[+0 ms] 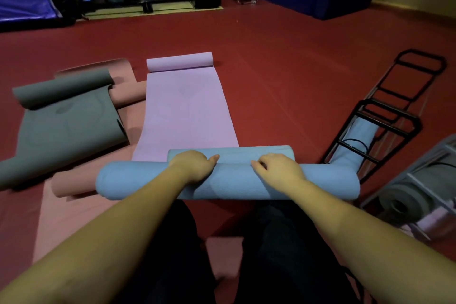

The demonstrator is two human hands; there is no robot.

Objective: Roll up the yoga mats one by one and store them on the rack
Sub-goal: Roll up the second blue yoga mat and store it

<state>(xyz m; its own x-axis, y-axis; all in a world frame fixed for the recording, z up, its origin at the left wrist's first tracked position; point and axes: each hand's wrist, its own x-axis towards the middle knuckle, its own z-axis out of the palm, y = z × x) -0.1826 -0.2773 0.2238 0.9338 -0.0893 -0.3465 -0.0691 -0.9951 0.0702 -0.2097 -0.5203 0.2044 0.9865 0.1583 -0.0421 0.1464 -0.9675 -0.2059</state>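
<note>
Hands first: we see the left hand [195, 164] and right hand [278, 168] curled over the rolled blue mat [229, 180], which lies on the red floor [283, 61] across the near end of the purple mat [185, 111], near the black rack [385, 116].

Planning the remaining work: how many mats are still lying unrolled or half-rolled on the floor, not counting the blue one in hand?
3: the purple mat straight ahead, the grey mat at left, and the pink mat under and beside them. More may lie out of frame.
</note>
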